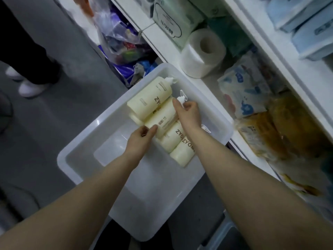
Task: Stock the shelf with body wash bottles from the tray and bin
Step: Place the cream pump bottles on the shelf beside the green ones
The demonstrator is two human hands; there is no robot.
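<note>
Floor: smooth grey floor [75, 56] on your far left, with another person's dark trouser legs and two white shoes [30, 87] on it.
Bin: translucent white plastic bin [79, 150] with rounded corners and a glossy rim, below you and just beside the shelf.
Left hand: your left hand [142, 137] pinches the base end of the second bottle with curled fingers.
Bottles: four smooth cream plastic cylindrical body wash bottles [150, 98] lie side by side in the bin's right half, white pump tops toward the shelf; a fifth shows partly beneath them.
Writing: "ZYO" or "ZYOM" in dark letters reads on three; the one you hold shows a barcode label.
Right hand: your right hand [189, 112] is curled round that same bottle's white pump top [180, 100].
Shelf: white shelf [270, 56] on your right, carrying one plastic-wrapped paper roll [203, 51], green and blue tissue packs, and crinkled yellow packets.
</note>
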